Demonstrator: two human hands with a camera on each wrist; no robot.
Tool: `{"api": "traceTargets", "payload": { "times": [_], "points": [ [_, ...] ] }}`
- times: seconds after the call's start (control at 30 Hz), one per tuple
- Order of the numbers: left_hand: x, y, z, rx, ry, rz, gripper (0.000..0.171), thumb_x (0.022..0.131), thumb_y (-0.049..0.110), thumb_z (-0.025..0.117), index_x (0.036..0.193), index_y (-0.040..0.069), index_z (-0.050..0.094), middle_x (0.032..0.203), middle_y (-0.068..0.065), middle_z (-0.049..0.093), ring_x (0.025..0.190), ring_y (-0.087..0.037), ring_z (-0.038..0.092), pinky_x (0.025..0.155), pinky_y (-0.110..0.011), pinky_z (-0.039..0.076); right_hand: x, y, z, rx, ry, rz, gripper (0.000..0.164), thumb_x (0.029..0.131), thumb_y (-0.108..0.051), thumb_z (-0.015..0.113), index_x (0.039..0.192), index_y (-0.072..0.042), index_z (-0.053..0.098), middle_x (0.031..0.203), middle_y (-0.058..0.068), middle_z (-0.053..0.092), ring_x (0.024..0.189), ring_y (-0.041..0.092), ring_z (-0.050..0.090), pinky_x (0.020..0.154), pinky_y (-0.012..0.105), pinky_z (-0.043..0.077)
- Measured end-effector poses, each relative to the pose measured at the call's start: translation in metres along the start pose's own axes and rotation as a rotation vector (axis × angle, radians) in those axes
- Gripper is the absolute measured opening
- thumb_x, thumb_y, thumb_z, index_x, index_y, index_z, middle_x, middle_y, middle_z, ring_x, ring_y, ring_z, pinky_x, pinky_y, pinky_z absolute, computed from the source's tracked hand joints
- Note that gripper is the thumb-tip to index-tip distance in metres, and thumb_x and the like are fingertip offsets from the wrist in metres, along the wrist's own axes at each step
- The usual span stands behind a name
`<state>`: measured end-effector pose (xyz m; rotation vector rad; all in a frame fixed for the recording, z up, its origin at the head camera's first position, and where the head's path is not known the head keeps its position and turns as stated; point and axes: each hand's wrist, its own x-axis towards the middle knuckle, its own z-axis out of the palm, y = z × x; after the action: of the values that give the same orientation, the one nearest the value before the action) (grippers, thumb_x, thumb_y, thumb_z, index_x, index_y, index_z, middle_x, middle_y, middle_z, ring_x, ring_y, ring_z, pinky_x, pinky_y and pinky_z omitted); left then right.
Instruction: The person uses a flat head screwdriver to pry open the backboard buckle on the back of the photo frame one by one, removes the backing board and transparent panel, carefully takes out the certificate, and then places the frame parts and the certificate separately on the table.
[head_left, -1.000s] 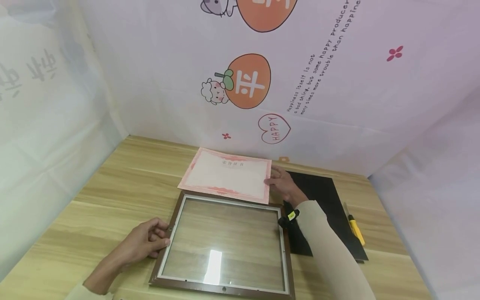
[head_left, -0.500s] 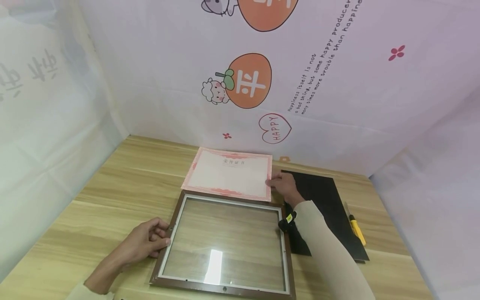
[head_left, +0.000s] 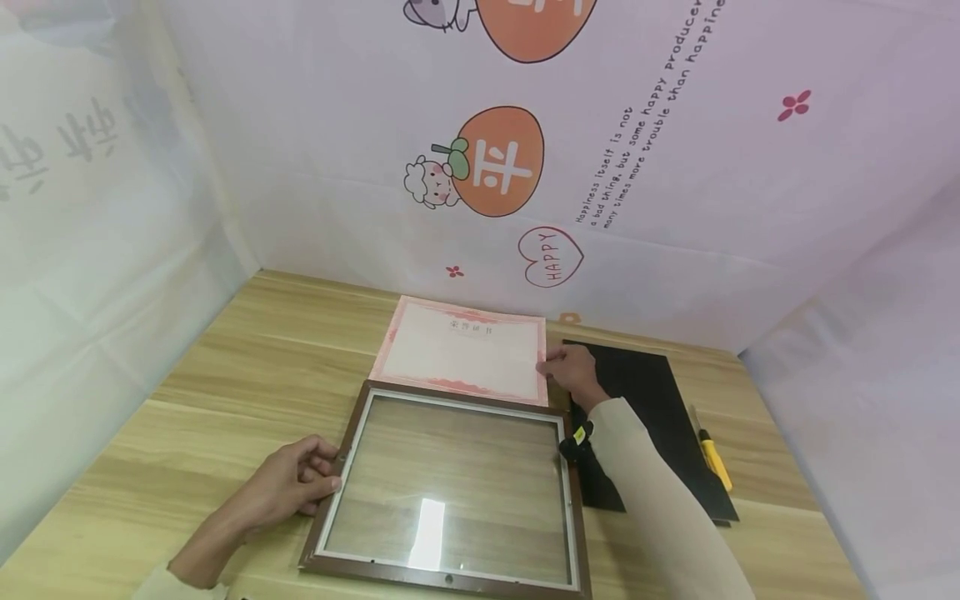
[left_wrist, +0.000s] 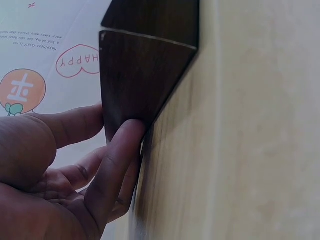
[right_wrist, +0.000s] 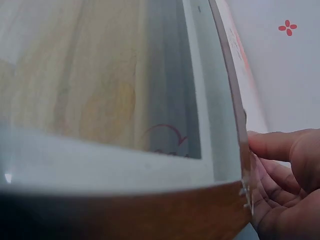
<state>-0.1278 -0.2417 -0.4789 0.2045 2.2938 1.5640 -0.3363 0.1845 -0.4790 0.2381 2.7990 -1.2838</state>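
A brown picture frame [head_left: 450,577] with a white inner lip and a glass pane [head_left: 450,483] lies on the table. My left hand [head_left: 288,483] grips its left side, the thumb at the upper edge and the fingers along the outer face, as the left wrist view [left_wrist: 75,175] shows from close up. Behind the frame is a certificate [head_left: 457,354], a white sheet with a pink border and Chinese characters; its front edge meets the frame's far side. My right hand [head_left: 573,373] pinches the sheet's right edge between thumb and fingers.
Right of the frame lies a black backing board [head_left: 637,383], partly covered by my right forearm [head_left: 660,492]. A screwdriver [head_left: 712,458] with a yellow handle rests beyond it. A printed white sheet [head_left: 337,125] hangs as a wall behind the wooden table [head_left: 187,408].
The certificate has shifted slightly right and straightened along the frame's far side, moved by my right hand. My left hand and the frame have stayed in place.
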Motion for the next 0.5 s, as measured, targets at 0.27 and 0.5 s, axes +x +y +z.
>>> {"api": "traceTargets", "payload": {
  "times": [0.27, 0.5],
  "points": [
    [-0.0022, 0.0003, 0.0005, -0.020, 0.005, -0.012, 0.051, 0.088, 0.020, 0.073, 0.124, -0.007, 0.048, 0.104, -0.016, 0.054, 0.083, -0.023, 0.062, 0.065, -0.030, 0.059, 0.0004, -0.0010, -0.0005, -0.036, -0.028, -0.016, 0.026, 0.084, -0.014, 0.076, 0.106, 0.000, 0.070, 0.089, 0.013, 0.075, 0.070, 0.014, 0.067, 0.058, 0.023, 0.048],
    [-0.0039, -0.0007, 0.0002, -0.025, 0.004, -0.011, 0.051, 0.089, 0.020, 0.072, 0.124, -0.007, 0.048, 0.104, -0.015, 0.054, 0.083, -0.023, 0.062, 0.065, -0.029, 0.059, -0.0004, -0.0018, -0.0003, -0.063, -0.030, -0.014, 0.028, 0.084, -0.014, 0.076, 0.107, 0.000, 0.068, 0.091, 0.014, 0.075, 0.073, 0.017, 0.068, 0.061, 0.024, 0.049]
  ]
}}
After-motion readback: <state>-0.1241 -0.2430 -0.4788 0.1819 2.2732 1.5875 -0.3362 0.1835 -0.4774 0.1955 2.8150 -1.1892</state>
